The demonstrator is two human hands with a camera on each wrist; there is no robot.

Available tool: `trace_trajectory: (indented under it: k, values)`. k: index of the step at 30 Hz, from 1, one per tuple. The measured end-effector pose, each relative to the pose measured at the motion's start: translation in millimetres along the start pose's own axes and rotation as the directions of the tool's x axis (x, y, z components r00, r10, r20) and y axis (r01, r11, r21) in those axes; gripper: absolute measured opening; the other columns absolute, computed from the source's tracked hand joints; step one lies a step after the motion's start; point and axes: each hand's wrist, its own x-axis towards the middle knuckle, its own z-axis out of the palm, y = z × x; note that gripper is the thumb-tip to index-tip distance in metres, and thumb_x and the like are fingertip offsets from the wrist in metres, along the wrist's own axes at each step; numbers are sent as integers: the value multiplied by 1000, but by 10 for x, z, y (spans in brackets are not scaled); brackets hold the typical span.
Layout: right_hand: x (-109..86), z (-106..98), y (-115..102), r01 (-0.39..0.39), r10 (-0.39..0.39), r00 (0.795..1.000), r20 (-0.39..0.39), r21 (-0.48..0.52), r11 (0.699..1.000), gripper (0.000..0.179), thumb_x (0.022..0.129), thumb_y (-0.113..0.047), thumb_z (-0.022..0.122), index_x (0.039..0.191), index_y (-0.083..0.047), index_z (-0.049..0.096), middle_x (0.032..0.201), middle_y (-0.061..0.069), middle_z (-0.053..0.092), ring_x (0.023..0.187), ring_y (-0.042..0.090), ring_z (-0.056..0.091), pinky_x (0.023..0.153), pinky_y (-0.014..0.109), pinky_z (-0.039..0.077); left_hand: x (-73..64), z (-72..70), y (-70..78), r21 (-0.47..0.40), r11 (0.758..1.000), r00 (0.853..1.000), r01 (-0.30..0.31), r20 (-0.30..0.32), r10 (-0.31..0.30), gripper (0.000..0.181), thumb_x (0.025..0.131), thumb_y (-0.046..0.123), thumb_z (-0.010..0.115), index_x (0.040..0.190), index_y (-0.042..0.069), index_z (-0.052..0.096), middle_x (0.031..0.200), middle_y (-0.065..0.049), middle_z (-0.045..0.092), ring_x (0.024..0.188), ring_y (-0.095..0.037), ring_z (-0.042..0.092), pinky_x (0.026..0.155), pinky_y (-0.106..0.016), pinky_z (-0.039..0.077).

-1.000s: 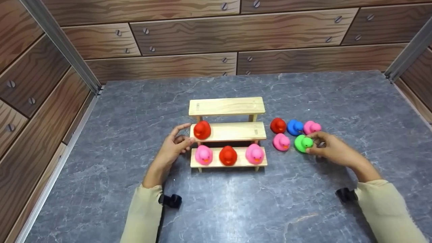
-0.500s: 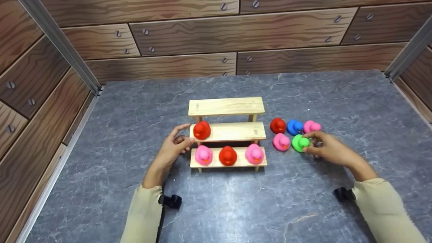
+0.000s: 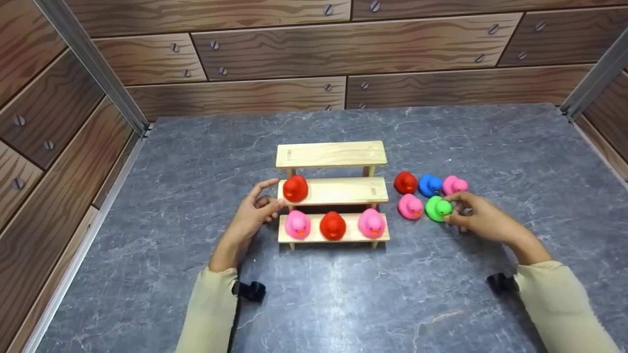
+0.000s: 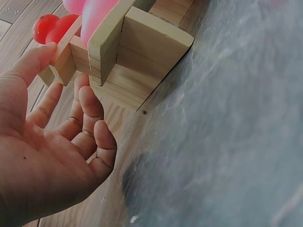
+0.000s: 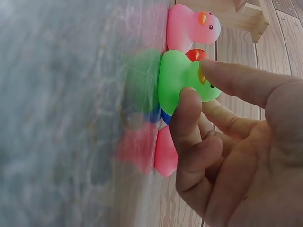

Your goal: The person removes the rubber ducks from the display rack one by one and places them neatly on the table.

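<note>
My right hand (image 3: pixel 478 215) holds a green rubber duck (image 3: pixel 436 209) by its right side on the table. In the right wrist view, the thumb is at the bill of the green duck (image 5: pixel 175 80) and a fingertip lies against its body. At the stand's left end, my left hand (image 3: pixel 252 211) grips the middle step of a three-step wooden stand (image 3: pixel 338 191) between thumb and index finger; the other fingers are bent below. A red duck (image 3: pixel 295 189) sits on that step's left end. The lowest step bears a pink duck (image 3: pixel 297 224), a red duck (image 3: pixel 332 226) and another pink duck (image 3: pixel 371 223).
Beside the green duck stands a pink duck (image 3: pixel 410 206). Behind them are a red duck (image 3: pixel 405 182), a blue duck (image 3: pixel 430 185) and a pink duck (image 3: pixel 455 185). Wood-patterned walls (image 3: pixel 274 54) enclose the grey marbled table (image 3: pixel 314 304) at the back and sides.
The green duck has shifted slightly left toward the pink duck beside it, with my right hand on it. My left hand has stayed at the stand.
</note>
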Motion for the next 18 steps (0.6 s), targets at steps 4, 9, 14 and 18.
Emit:
trace_trajectory:
  k: [4,9,14,18]
  values:
    - [-7,1,-3,-12,12,1000,-3,-1,1000,45,90,-7,64,126,13,47,86,9,59,62,6,54,55,24,49,-3,5,5,-11,1000,1000,-5,-1,5,54,88,6,66,139,13,47,76,3,59,65,-10,51,62,-21,41]
    - [-12,-5,-4,-5,5,1000,-6,1,1000,47,89,-7,65,126,14,46,87,11,59,62,6,54,55,24,49,0,12,15,-26,1000,1000,-12,-2,12,54,88,3,65,138,11,47,75,2,59,65,-11,52,60,-20,41]
    - [-20,-12,-14,-17,17,1000,-12,5,1000,49,89,-8,65,129,13,46,87,10,59,62,6,54,55,24,48,1,7,3,-21,1000,1000,-4,-3,4,54,88,4,66,138,11,47,74,3,59,64,-9,51,60,-20,41]
    - [-44,-29,-39,-12,12,1000,-16,8,1000,50,90,-10,64,131,11,45,89,10,59,64,8,55,54,25,48,4,-4,-10,-7,1000,1000,-7,2,7,54,88,6,67,138,13,47,75,4,59,64,-9,51,60,-20,41]
